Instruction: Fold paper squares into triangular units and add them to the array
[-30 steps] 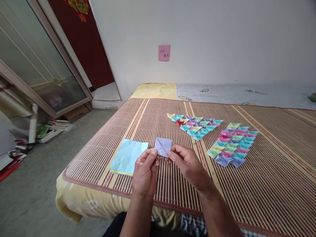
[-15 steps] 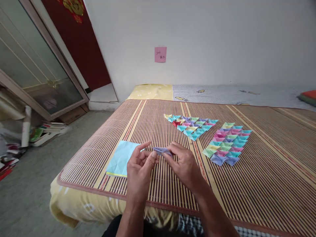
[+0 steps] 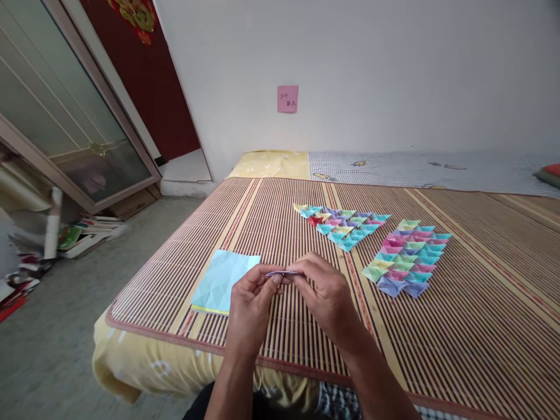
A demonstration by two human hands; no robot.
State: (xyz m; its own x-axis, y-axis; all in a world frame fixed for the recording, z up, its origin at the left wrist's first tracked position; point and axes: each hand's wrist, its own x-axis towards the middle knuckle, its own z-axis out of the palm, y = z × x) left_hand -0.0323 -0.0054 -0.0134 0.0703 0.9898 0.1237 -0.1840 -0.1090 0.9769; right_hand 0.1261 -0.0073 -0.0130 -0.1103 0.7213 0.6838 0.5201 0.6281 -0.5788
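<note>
My left hand (image 3: 251,306) and my right hand (image 3: 326,294) meet above the striped bamboo mat (image 3: 459,326), both pinching a small purple folded paper (image 3: 283,273) that lies flat and edge-on between the fingertips. Just left of the hands a stack of light blue creased paper squares (image 3: 223,280) rests on the mat. Further back lie two patches of several small folded paper pieces in many colours, one (image 3: 343,224) in the middle and one (image 3: 409,256) to the right.
The mat covers a bed with a yellow sheet (image 3: 131,359). A pink note (image 3: 287,98) hangs on the white wall. To the left stand a glass-fronted cabinet (image 3: 65,116), books (image 3: 87,230) on the grey floor, and a red door (image 3: 144,76).
The purple paper stood open as a square facing me; it has been folded down flat, and both hands have closed together on it.
</note>
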